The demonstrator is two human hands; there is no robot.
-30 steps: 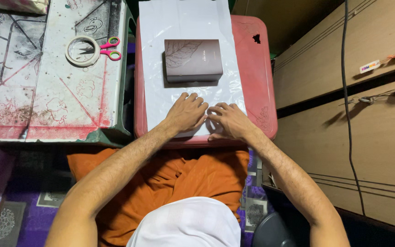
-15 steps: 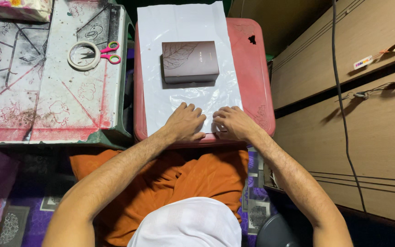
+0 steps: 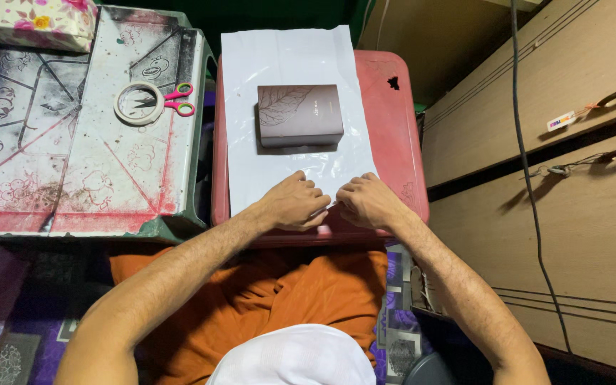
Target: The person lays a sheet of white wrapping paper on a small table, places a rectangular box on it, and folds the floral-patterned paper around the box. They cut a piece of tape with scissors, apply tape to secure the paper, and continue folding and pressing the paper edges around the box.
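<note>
— What are the fingers doing?
— Both hands, left hand (image 3: 295, 202) and right hand (image 3: 367, 200), curl and pinch the near edge of the white sheet (image 3: 286, 57).
— And the sheet?
— Spread on the red bench (image 3: 393, 107), with a brown box (image 3: 299, 114) resting on it beyond the hands.

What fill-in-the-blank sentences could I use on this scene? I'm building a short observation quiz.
1. The brown box lies on a white ____ spread over the red stool.
2. The left hand and right hand grip the sheet's ____ edge.
3. The pink scissors lie beside a roll of ____ on the worn table.
4. A wrapped parcel with a ____ pattern sits at that table's far corner.

Missing words: sheet; near; tape; floral
</note>
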